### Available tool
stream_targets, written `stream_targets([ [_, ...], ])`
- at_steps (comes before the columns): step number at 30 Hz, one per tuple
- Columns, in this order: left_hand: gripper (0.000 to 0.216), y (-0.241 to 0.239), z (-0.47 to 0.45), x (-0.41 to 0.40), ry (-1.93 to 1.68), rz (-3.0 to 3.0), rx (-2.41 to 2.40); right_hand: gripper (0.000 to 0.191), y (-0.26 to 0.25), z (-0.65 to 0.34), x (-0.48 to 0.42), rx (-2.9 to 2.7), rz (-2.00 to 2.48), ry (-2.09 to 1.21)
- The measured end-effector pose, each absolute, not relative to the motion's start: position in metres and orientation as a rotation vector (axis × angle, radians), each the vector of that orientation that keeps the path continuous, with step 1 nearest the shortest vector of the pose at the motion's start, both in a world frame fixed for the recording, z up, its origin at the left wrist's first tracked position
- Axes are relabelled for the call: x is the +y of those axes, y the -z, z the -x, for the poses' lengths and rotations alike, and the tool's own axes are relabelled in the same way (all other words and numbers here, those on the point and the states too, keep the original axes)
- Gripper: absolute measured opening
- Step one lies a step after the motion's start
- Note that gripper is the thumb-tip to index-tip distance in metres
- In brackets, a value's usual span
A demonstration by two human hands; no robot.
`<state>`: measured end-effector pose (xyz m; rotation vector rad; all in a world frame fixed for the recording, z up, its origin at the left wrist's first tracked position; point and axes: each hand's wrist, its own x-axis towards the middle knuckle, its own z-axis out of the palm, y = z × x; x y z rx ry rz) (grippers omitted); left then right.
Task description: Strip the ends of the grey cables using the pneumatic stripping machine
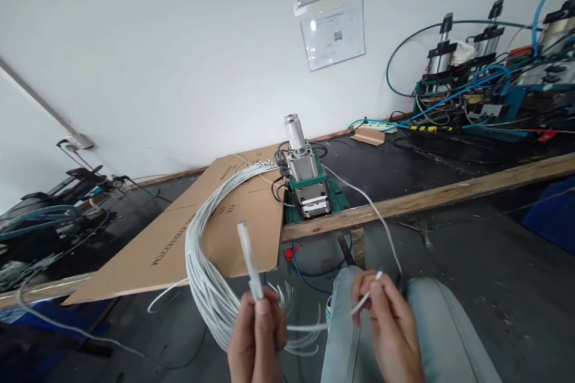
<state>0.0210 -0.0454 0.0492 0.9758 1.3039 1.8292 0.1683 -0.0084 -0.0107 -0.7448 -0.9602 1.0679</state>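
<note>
My left hand (258, 329) is closed around a whitish, partly see-through strip (248, 254) that stands up from the fist; I cannot tell its exact kind. Thumb and fingers of my right hand (389, 323) pinch a thin white cable (366, 298) near its end, above the lap. A white length of cable (308, 328) runs between the two hands, partly blurred. Just behind my left hand hangs a thick bundle of white cables (202, 269), curving up over a flat cardboard sheet (256, 239) to the machine. Loose cable ends dangle below the bench edge.
A small pneumatic machine (305, 173) with a metal cylinder stands on the dark bench (413, 161), which has a wooden edge (431, 185). More machines (485, 72) with blue hoses are at the right; other equipment (67, 197) is at the left. A pale wire trails from the machine toward the lap.
</note>
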Motion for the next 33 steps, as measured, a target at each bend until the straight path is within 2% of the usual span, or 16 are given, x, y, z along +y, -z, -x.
stream_targets([
  [3, 0.037, -0.058, -0.029, -0.048, -1.517, -1.206, 1.384, 0.042, 0.010, -0.164, -0.026, -1.357, 0.888, -1.067],
  [6, 0.035, -0.062, -0.035, -0.045, -1.337, -1.221, 1.251, 0.045, 0.008, -0.157, -0.039, -1.480, 0.945, -0.986],
  [14, 0.025, -0.062, -0.013, -0.039, -1.197, -1.343, 1.165, 0.037, 0.012, -0.157, -0.035, -1.681, 0.908, -1.083],
  [18, 0.023, -0.060, -0.010, -0.037, -1.179, -1.468, 1.306, 0.028, 0.008, -0.155, -0.034, -1.700, 0.842, -0.962],
  [26, 0.020, -0.056, -0.006, -0.035, -1.068, -1.423, 1.345, 0.024, 0.005, -0.154, -0.037, -1.767, 0.831, -0.763],
  [33, 0.003, -0.074, -0.009, -0.031, -0.792, -1.621, 1.454, 0.023, 0.004, -0.162, -0.042, -2.017, 0.899, -0.576],
])
